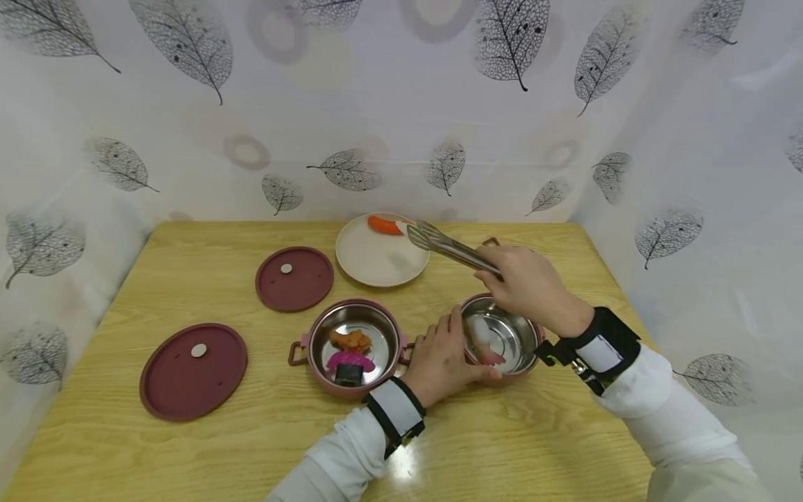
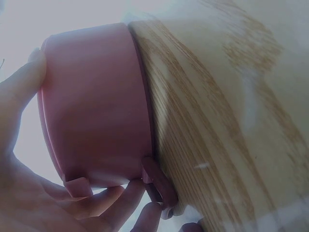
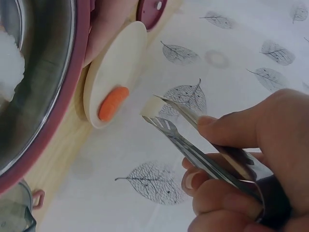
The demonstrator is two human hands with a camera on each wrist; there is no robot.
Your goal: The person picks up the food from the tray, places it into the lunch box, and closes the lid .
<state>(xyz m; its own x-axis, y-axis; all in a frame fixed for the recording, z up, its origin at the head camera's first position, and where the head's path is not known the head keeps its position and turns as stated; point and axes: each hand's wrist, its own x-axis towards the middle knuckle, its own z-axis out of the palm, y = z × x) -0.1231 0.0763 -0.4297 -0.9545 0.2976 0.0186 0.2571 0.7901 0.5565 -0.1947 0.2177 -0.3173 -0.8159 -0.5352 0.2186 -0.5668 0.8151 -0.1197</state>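
Note:
My right hand (image 1: 527, 282) grips metal tongs (image 1: 454, 249) over the plate's right edge. A small cream-white piece (image 3: 152, 106) sits between the tong tips in the right wrist view. On the cream plate (image 1: 383, 268) lies an orange sausage-like piece (image 1: 384, 224), close to the tips. My left hand (image 1: 442, 355) holds the right-hand pink pot (image 2: 96, 106), thumb and fingers spread round its side near a handle (image 2: 161, 183). Inside that pot lies a white piece with a pink-red end (image 1: 489, 357).
Left of my left hand stands another pink pot (image 1: 318, 328) with a fried-looking brown piece (image 1: 350, 341), a magenta piece (image 1: 351, 360) and a dark-wrapped piece (image 1: 348, 375). Two maroon lids (image 1: 295, 279) lie at the left. A clear container (image 3: 17, 210) stands behind my right hand.

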